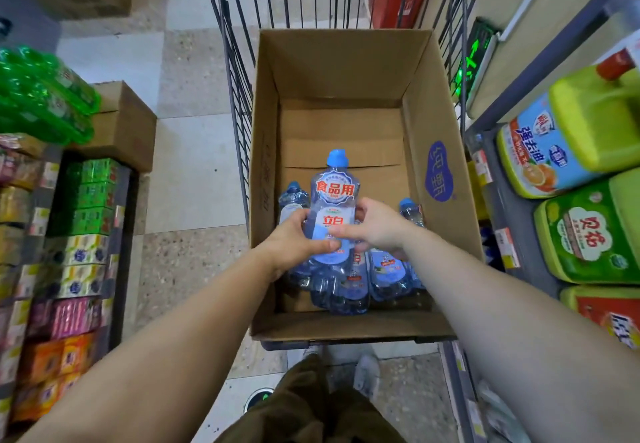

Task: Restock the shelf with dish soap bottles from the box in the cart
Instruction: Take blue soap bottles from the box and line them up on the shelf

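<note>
In the head view, a clear plastic dish soap bottle with a blue cap and blue label (333,207) is gripped from both sides by the left hand (300,239) and the right hand (374,224), fingers curled round its body, and is held above the open brown cardboard box (440,152) set in the dark wire cart (239,72). A few like remaining bottles (384,273) are seen at the near end of the box; the far half is bare cardboard, so most stock is judged already moved. The grey shelf (502,200) at right is yet to receive this bottle.
</note>
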### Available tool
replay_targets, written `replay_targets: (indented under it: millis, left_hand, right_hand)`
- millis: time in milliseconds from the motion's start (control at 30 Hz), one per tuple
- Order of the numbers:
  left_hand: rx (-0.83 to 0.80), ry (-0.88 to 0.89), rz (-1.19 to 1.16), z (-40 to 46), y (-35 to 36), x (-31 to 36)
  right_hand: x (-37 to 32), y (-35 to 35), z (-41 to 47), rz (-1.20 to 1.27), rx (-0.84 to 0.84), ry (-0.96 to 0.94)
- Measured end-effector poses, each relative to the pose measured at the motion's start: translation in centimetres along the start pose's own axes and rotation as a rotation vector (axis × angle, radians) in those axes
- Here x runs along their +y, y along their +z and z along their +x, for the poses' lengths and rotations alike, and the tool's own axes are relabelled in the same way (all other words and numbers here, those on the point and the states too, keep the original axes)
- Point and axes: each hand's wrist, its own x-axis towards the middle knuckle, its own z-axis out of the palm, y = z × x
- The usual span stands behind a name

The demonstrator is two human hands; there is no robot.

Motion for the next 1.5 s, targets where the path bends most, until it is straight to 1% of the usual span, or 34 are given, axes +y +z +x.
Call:
replay_targets:
  millis: [133, 233, 300, 400, 500, 700, 867, 1000, 1167, 1233, 1333, 1500]
  left_hand:
    - [-0.118, 0.007, 0.186, -0.1, 0.9, 0.9]
    - [-0.115, 0.048, 0.247, 0.0, 2.8, 2.8]
    - [-0.161, 0.124, 0.283, 0.0, 4.8, 4.8]
    - [-0.304, 0.281, 0.352, -0.9, 8.4, 7.8]
    - [-0.398, 0.425, 0.393, -2.9, 12.4, 10.2]
    - [-0.557, 0.617, 0.484, -9.1, 21.5, 13.0]
    - [-0.668, 0.694, 0.422, -18.2, 30.5, 9.9]
    - [-0.768, 0.837, 0.356, -29.0, 37.7, 5.7]
    - [-0.937, 0.986, 0.421, -42.7, 46.4, 0.4]
    - [-1.005, 1.042, 0.453, -47.7, 49.7, -1.3]
    - [-1.117, 1.126, 0.487, -55.0, 53.9, -3.6]
    - [-1.169, 1.282, 0.453, -64.4, 59.1, -5.4]
  right_hand:
    - [-2.5, -1.9, -2.2, 0.031, 0.112, -0.107]
    - [-3.7, -3.7, -5.0, 0.016, 0.255, -0.167]
    - [-3.8, -5.1, -7.6, 0.003, 0.366, -0.207]
    - [-3.6, -7.3, -12.7, 0.064, 0.512, -0.231]
    - [-3.6, -8.7, -18.8, 0.073, 0.678, -0.283]
    - [-1.5, -8.6, -32.6, 0.055, 0.934, -0.362]
    - [2.9, -4.3, -46.9, 0.041, 1.193, -0.396]
    - [7.3, 1.4, -59.4, -0.003, 1.407, -0.374]
    - [13.1, 9.5, -74.4, -0.012, 1.688, -0.325]
    - [15.0, 12.2, -79.8, -0.011, 1.773, -0.293]
    - [17.4, 15.8, -86.7, 0.025, 1.881, -0.265]
    - [20.0, 19.5, -95.6, 0.053, 2.079, -0.251]
